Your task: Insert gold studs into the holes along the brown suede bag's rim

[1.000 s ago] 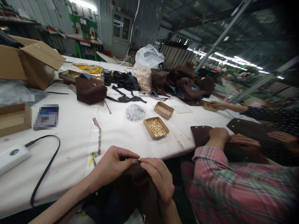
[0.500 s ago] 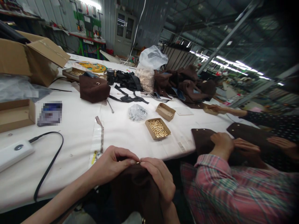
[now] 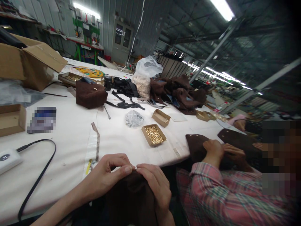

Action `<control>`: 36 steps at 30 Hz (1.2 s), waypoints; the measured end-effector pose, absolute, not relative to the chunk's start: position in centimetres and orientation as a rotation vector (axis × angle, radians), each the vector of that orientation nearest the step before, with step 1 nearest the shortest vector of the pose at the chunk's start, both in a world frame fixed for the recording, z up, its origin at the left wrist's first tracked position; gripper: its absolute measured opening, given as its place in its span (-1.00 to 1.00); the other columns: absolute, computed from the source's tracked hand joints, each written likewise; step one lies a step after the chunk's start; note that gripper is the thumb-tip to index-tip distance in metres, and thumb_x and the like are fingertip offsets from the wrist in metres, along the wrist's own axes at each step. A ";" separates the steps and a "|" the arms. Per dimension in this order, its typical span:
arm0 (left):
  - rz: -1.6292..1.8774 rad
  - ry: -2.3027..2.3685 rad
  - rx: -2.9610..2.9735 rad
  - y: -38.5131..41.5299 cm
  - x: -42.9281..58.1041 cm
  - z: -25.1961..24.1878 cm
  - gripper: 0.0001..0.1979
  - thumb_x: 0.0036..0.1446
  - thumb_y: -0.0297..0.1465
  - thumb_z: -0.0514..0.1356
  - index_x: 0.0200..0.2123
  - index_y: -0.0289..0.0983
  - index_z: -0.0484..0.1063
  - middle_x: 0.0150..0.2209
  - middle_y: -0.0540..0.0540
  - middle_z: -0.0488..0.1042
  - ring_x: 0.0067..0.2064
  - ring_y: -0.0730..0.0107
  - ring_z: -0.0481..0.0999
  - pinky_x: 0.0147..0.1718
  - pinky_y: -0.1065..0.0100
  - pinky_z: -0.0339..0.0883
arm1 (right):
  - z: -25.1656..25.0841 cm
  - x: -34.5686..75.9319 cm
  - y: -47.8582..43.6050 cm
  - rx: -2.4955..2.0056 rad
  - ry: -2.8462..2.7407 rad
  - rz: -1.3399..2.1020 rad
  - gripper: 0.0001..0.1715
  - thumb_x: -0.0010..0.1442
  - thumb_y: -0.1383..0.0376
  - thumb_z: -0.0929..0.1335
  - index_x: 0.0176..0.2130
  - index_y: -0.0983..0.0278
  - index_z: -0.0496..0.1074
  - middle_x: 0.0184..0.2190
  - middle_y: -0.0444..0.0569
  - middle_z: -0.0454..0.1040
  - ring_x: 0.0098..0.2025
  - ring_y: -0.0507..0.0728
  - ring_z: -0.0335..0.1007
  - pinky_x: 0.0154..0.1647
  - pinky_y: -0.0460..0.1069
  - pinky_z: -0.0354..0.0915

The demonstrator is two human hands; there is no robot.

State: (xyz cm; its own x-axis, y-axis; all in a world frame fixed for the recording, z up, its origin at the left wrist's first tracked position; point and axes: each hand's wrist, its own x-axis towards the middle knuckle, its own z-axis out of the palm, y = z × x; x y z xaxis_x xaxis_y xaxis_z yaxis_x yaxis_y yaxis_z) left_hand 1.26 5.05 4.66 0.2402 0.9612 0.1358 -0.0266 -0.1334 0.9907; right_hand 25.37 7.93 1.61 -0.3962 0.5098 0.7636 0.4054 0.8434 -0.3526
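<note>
A piece of dark brown fabric (image 3: 131,197) hangs below the table's front edge, held between both hands at its top edge. My left hand (image 3: 115,169) pinches the edge with thumb and forefinger. Close beside it, my right hand (image 3: 156,182) grips the same edge, fingers bent over the cloth and its thumb hidden. Whatever small piece may sit between the fingertips is too covered to make out. Beyond my hands, a small cardboard box (image 3: 145,135) holds many gold-coloured metal studs. A second small box (image 3: 157,117) and a clear plastic bag of small metal parts (image 3: 134,119) lie behind it.
At right, a co-worker in a plaid sleeve (image 3: 211,182) handles dark brown fabric (image 3: 196,144); another person sits beyond. A brown bag (image 3: 91,94), black straps (image 3: 127,86) and heaped brown pieces (image 3: 183,97) lie farther back. A power strip (image 3: 9,160) with black cable is at left.
My view has shifted, so the table things sit farther left. Both hands keep hold of the fabric; the gold glint between my fingertips no longer shows. The far person's outstretched arm has drawn back.
</note>
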 end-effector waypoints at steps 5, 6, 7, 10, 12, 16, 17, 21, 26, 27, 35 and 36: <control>1.195 0.930 1.406 5.4 2.2 4.2 -0.50 0.55 -0.01 0.27 -0.30 -0.26 0.68 -0.21 -0.15 0.62 -0.16 0.22 0.57 -0.14 0.27 0.34 | 2.8 26.0 7.9 -0.751 -2.070 0.177 -0.75 0.54 0.39 0.35 0.09 0.17 0.59 -0.05 0.00 0.72 -0.01 0.17 0.70 0.05 0.07 0.54; 1.201 0.937 1.403 5.4 2.3 4.0 -0.49 0.55 0.01 0.25 -0.31 -0.26 0.67 -0.22 -0.14 0.60 -0.17 0.22 0.56 -0.15 0.26 0.33 | 3.1 26.1 8.1 -0.766 -2.097 0.196 -0.76 0.54 0.38 0.35 0.07 0.16 0.59 -0.07 -0.02 0.73 -0.02 0.17 0.70 0.03 0.06 0.52; 1.192 0.960 1.415 5.4 2.3 3.8 -0.47 0.56 0.02 0.24 -0.32 -0.26 0.64 -0.23 -0.12 0.59 -0.18 0.23 0.55 -0.17 0.26 0.31 | 3.3 26.2 8.5 -0.791 -2.133 0.227 -0.78 0.53 0.37 0.35 0.04 0.15 0.59 -0.10 -0.04 0.73 -0.06 0.16 0.69 -0.01 0.05 0.50; 1.033 1.132 1.532 5.2 2.5 2.5 -0.40 0.57 0.07 0.18 -0.39 -0.26 0.52 -0.31 -0.06 0.50 -0.25 0.28 0.48 -0.21 0.26 0.24 | 3.5 26.0 10.5 -0.969 -2.303 0.430 -0.78 0.45 0.40 0.37 -0.13 0.13 0.62 -0.22 -0.14 0.71 -0.20 0.12 0.66 -0.14 0.00 0.41; 0.901 1.227 1.552 5.0 2.5 1.4 -0.38 0.55 0.14 0.17 -0.37 -0.25 0.49 -0.32 -0.04 0.49 -0.27 0.27 0.46 -0.25 0.26 0.22 | 3.6 25.5 12.1 -1.132 -2.415 0.575 -0.76 0.37 0.42 0.40 -0.20 0.12 0.65 -0.25 -0.18 0.72 -0.19 0.11 0.66 -0.15 -0.04 0.37; 0.904 1.185 1.384 4.6 1.6 0.2 -0.41 0.54 0.19 0.12 0.03 -0.19 0.63 -0.03 -0.10 0.65 0.07 0.04 0.59 0.09 0.19 0.42 | 4.7 24.4 15.1 -1.357 -2.560 0.626 -0.81 0.31 0.35 0.45 -0.21 0.09 0.70 -0.24 -0.18 0.75 -0.12 0.15 0.67 -0.13 -0.06 0.32; 0.918 1.200 1.367 4.5 1.2 0.4 -0.40 0.54 0.19 0.10 0.12 -0.18 0.62 0.07 -0.12 0.65 0.19 -0.02 0.57 0.23 0.14 0.40 | 5.2 24.2 15.9 -1.381 -2.573 0.612 -0.83 0.31 0.33 0.45 -0.22 0.11 0.70 -0.24 -0.16 0.75 -0.11 0.17 0.66 -0.14 -0.05 0.31; 0.965 1.465 1.374 4.1 0.3 3.0 -0.29 0.52 0.21 0.08 0.41 -0.17 0.42 0.38 -0.25 0.48 0.37 -0.17 0.48 0.39 -0.09 0.38 | 6.9 23.0 19.6 -1.447 -2.577 0.573 -0.85 0.28 0.35 0.45 -0.22 0.19 0.70 -0.20 -0.04 0.75 -0.05 0.22 0.65 -0.11 -0.05 0.33; 1.171 1.472 1.816 4.4 2.1 7.6 -0.16 0.37 0.11 0.37 0.52 -0.14 0.25 0.50 -0.31 0.31 0.50 -0.23 0.33 0.50 -0.18 0.29 | 6.0 20.0 22.9 -1.667 -2.554 0.495 -0.78 0.36 0.25 0.45 -0.09 0.24 0.72 -0.02 0.14 0.75 0.05 0.31 0.67 -0.06 -0.01 0.40; 1.152 1.490 1.900 4.7 2.5 8.1 -0.16 0.34 0.08 0.41 0.51 -0.13 0.28 0.48 -0.30 0.34 0.49 -0.26 0.33 0.48 -0.20 0.31 | 5.6 19.4 23.1 -1.726 -2.546 0.476 -0.76 0.36 0.24 0.45 -0.06 0.25 0.72 0.00 0.18 0.75 0.06 0.34 0.68 -0.05 0.01 0.42; 0.570 1.857 2.289 6.2 2.8 6.2 -0.46 0.44 0.02 0.31 0.27 -0.22 0.59 0.30 -0.39 0.55 0.39 -0.41 0.46 0.43 -0.31 0.33 | 3.0 19.0 24.1 -1.892 -2.564 0.448 -0.67 0.40 0.18 0.41 0.07 0.17 0.70 0.13 0.19 0.71 0.21 0.42 0.66 0.07 0.15 0.52; 0.553 1.863 2.278 6.0 3.2 6.1 -0.41 0.43 0.03 0.32 0.30 -0.24 0.56 0.31 -0.40 0.53 0.38 -0.41 0.47 0.42 -0.32 0.34 | 2.8 19.2 24.3 -1.902 -2.563 0.459 -0.66 0.40 0.19 0.41 0.08 0.16 0.69 0.14 0.18 0.71 0.23 0.41 0.65 0.09 0.15 0.52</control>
